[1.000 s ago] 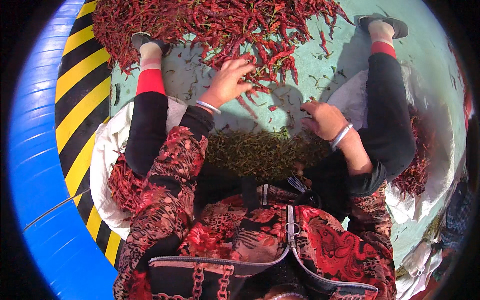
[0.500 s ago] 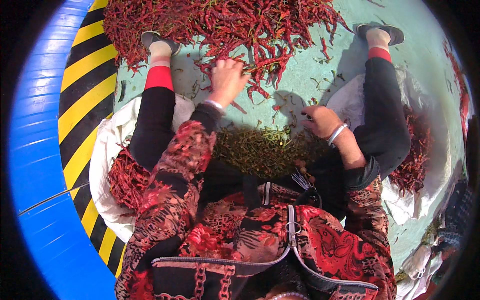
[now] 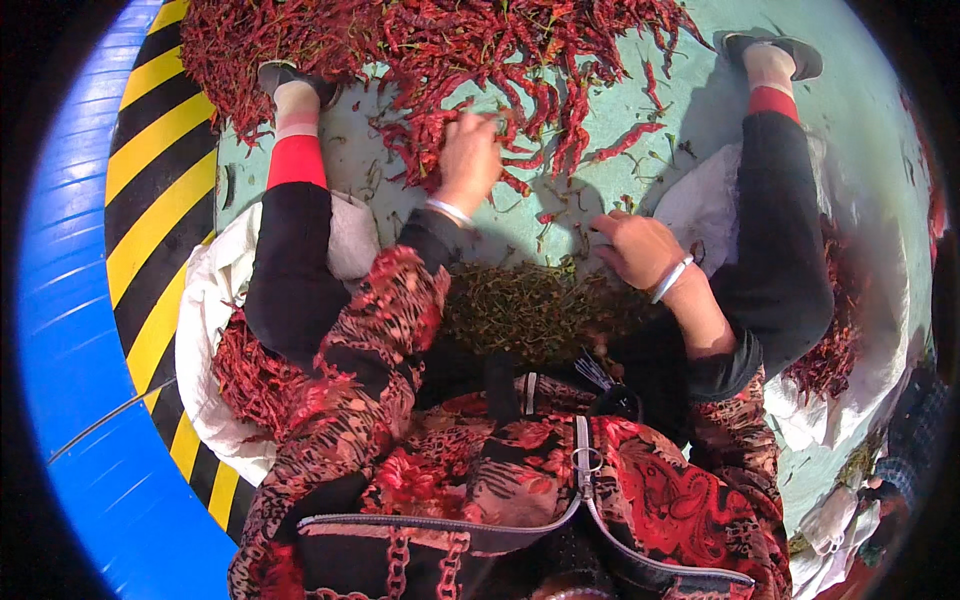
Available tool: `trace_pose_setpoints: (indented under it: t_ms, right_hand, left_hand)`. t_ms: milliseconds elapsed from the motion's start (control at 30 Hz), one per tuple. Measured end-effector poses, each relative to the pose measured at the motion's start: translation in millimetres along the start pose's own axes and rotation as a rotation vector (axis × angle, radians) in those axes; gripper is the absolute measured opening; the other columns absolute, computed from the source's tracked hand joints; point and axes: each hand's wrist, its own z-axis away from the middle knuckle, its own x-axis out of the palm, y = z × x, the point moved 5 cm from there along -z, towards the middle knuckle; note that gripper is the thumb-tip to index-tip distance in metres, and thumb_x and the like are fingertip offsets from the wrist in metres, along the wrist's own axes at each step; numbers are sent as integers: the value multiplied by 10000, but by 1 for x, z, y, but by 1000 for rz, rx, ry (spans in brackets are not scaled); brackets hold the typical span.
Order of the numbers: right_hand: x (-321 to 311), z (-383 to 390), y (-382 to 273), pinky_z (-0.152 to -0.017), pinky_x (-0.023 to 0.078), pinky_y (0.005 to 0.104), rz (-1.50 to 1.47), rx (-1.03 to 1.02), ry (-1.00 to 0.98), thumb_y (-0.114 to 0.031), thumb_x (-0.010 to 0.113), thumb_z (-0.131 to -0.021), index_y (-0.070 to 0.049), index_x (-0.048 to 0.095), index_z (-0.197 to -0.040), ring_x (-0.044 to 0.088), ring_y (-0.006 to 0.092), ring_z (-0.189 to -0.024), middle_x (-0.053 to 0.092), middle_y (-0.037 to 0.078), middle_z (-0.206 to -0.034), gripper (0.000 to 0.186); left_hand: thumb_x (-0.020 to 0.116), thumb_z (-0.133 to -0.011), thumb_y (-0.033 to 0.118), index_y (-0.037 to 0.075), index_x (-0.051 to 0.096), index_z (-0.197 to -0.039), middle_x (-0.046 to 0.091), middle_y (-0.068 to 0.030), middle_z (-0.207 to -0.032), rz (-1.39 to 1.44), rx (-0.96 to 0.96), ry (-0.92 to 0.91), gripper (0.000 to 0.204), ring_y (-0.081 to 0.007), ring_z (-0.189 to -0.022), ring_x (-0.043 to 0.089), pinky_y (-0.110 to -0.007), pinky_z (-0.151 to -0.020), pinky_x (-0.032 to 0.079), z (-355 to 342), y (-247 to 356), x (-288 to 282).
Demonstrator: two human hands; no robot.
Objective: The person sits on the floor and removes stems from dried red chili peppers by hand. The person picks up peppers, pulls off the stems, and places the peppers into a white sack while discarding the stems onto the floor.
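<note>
Dried red chilies (image 3: 440,45) lie in a broad heap across the far side of the pale green floor. My left hand (image 3: 472,160) is over the heap's near edge, its fingertips blurred among the chilies. To its right, my right hand (image 3: 645,250) is held above the right side of a pile of stems (image 3: 530,305), fingers bent and thumb apart. Nothing shows between them. Beyond this hand is a single long red chili (image 3: 628,143), separate from the heap. The stem pile sits between my legs, partly hidden by my right hand and clothing.
White sacks with red chilies stand beside my legs, a left sack (image 3: 205,330) and a right sack (image 3: 880,330). A yellow-and-black striped band (image 3: 165,230) and a blue surface (image 3: 75,300) run along the left. Another person's sleeve (image 3: 915,425) shows at the lower right.
My left hand has shifted slightly right along the heap's edge. My right hand's fingers have moved a little left. A single chili now shows beyond the right hand, where bare floor was.
</note>
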Motion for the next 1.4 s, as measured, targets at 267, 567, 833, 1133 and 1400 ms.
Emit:
trace_pose_setpoints:
  t_ms: [267,567,833,1133,1400]
  right_hand:
    - [11,-1,13,-674,452,432,27,25,6,-205,607,-731,-32,530,-917,563,353,-806,588,176,-817,266]
    - [5,-13,0,-662,448,406,-281,-54,112,-166,606,-743,-17,557,-955,560,362,-787,585,191,-842,264]
    - [-13,-36,-10,-566,424,270,-586,-60,463,-178,652,-753,21,546,-976,531,137,-612,559,90,-679,316]
    - [18,-62,-15,-609,420,232,-1390,104,549,-73,614,-781,-3,598,-772,509,83,-617,577,18,-652,72]
    - [40,-66,2,-508,380,241,-943,164,695,-139,523,-851,-14,528,-794,465,87,-571,540,23,-674,138]
  left_hand:
    - [577,-812,273,61,628,-894,599,-61,-873,811,-387,-127,232,-136,-698,502,-295,-613,402,-35,-43,-25]
    - [436,-892,314,91,436,-1177,504,-95,-1156,1863,-451,-146,362,-200,-1022,488,-319,-851,381,-11,-47,-70]
    - [440,-901,191,79,488,-1144,587,-83,-983,1169,-306,-175,272,-150,-838,557,-247,-706,443,11,-26,-66]
    - [575,-768,37,47,495,-1127,589,-161,-849,568,-19,-89,368,-322,-790,577,-364,-663,458,51,59,-40]
    - [548,-750,77,45,561,-771,517,-94,-650,575,574,-61,41,-267,-621,530,-344,-552,436,64,77,-64]
